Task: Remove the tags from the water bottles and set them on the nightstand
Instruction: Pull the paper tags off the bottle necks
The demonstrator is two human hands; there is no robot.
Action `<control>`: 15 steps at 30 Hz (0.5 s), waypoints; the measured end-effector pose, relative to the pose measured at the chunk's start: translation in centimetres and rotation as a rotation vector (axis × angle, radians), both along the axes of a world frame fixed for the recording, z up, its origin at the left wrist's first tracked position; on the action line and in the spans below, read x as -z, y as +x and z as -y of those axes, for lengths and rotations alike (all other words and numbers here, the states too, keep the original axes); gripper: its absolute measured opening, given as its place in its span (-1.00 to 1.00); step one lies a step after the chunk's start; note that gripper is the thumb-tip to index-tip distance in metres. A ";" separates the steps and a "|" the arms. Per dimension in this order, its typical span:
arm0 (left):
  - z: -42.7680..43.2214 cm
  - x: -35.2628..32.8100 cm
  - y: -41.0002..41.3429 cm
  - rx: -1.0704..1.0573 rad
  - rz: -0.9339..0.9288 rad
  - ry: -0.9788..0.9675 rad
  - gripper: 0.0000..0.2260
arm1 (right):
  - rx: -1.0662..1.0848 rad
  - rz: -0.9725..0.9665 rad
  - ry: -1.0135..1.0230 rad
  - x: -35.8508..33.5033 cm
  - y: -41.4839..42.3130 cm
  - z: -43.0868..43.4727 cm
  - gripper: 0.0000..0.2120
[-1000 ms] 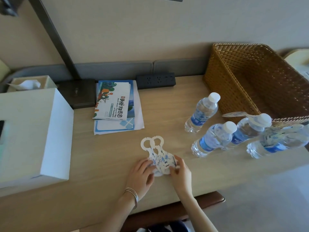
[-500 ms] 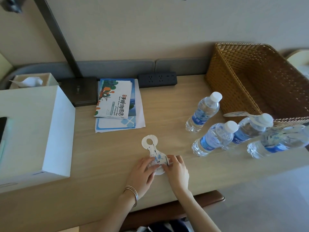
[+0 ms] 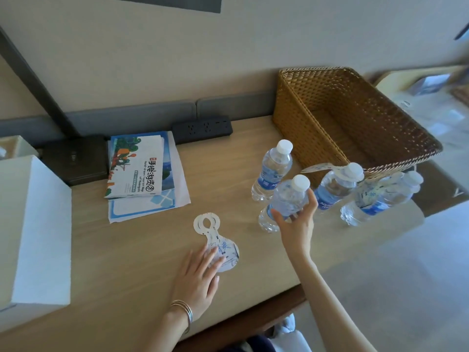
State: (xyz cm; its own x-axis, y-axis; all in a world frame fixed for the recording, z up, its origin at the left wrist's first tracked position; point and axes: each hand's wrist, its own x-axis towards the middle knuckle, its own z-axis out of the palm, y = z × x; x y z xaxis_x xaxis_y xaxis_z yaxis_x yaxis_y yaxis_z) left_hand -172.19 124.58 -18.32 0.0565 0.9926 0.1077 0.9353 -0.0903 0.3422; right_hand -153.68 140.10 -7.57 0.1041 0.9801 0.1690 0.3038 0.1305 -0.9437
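Observation:
Stacked white paper tags (image 3: 215, 240) lie flat on the wooden nightstand (image 3: 132, 250). My left hand (image 3: 198, 275) rests on their lower end with straight fingers. My right hand (image 3: 295, 222) grips a tagless water bottle (image 3: 286, 199) around its body. Behind it stands another tagless bottle (image 3: 272, 171). To the right are two bottles with tags still on their necks: one by the basket (image 3: 335, 186) and one at the far right (image 3: 380, 199).
A woven basket (image 3: 299, 128) stands at the back right. Brochures (image 3: 142, 171), a black power strip (image 3: 201, 128) and a dark pad (image 3: 76, 158) lie at the back. A white box (image 3: 33, 232) fills the left side.
My right hand left the tags and reached right to take hold of the nearest bottle. The tags now lie in one neat stack under my left hand. The camera view shifted right.

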 end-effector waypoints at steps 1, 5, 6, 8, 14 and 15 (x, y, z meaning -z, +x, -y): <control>0.0 -0.1 0.0 -0.001 0.000 -0.002 -0.57 | -0.038 -0.011 0.011 0.1 -0.5 -0.2 -0.12; 0.0 -0.4 0.0 0.003 0.001 0.000 -0.61 | -0.204 -0.009 -0.005 -0.3 -3.9 -1.3 -0.12; 0.1 -0.4 0.0 0.003 0.006 -0.005 -0.61 | -0.231 0.003 -0.009 -0.4 -4.9 -1.4 -0.13; 0.1 -0.4 -0.1 0.002 0.017 -0.011 -0.59 | -0.258 0.062 -0.012 -0.5 -6.4 -1.6 -0.16; -0.1 0.1 -0.2 0.011 0.063 -0.024 -0.60 | 0.200 0.430 0.437 -4.0 -0.3 -1.4 -0.47; -0.1 0.1 -0.2 0.011 0.065 -0.024 -0.61 | 0.306 0.496 0.492 -5.0 1.6 -2.1 -0.54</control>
State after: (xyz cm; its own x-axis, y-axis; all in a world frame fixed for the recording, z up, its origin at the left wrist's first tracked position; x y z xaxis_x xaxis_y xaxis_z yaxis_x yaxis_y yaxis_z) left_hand -172.35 124.64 -18.43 0.0606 0.9943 0.0872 0.9099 -0.0909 0.4048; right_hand -152.11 142.20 -2.60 0.1569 0.7195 0.6765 0.7673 0.3425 -0.5422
